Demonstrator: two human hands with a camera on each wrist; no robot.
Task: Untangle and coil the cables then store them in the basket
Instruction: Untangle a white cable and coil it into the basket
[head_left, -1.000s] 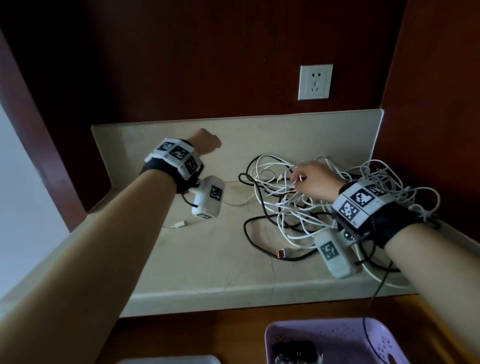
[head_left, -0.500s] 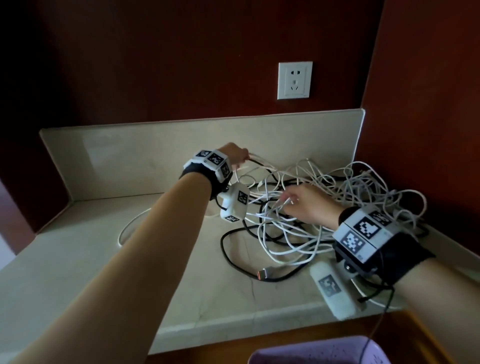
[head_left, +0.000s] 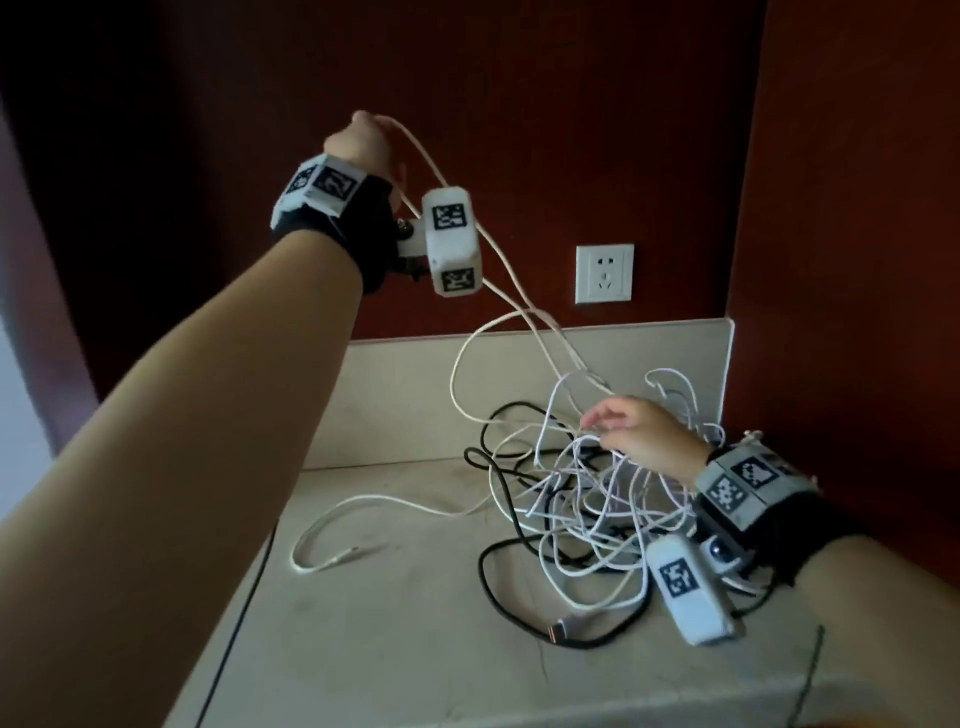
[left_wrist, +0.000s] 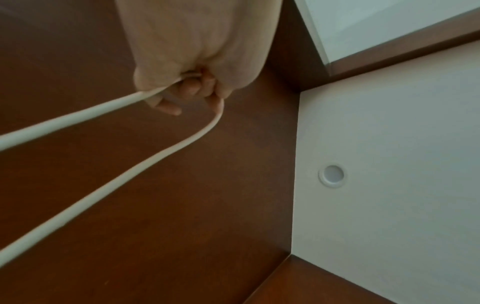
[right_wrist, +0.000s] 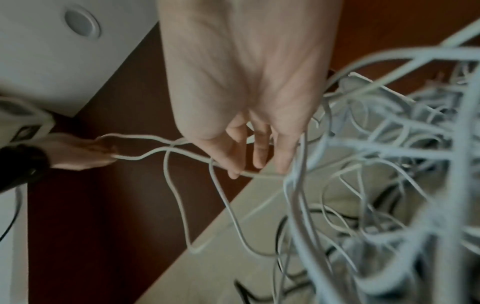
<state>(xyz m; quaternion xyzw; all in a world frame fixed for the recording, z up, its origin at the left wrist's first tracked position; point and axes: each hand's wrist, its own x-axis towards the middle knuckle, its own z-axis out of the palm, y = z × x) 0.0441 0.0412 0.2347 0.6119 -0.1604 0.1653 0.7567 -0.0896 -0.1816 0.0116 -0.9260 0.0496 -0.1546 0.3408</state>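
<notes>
My left hand (head_left: 358, 140) is raised high above the counter, its fingers (left_wrist: 187, 88) curled round a loop of white cable (left_wrist: 78, 115). Both strands of that loop run down to the right into a tangle of white and black cables (head_left: 597, 499) on the beige counter (head_left: 389, 649). My right hand (head_left: 623, 431) lies on top of the tangle with its fingers (right_wrist: 259, 154) stretched out. One taut white strand runs past my right thumb tip. The basket is out of view.
A loose white cable end (head_left: 337, 558) lies on the counter left of the tangle. A black cable's plug (head_left: 563, 631) lies in front of it. A wall socket (head_left: 604, 274) sits above the backsplash (head_left: 405, 395). A wooden wall (head_left: 857, 260) closes the right side.
My left hand went from the counter to the tangle, gripped a white cable loop and lifted it high. My right hand stayed on the tangle.
</notes>
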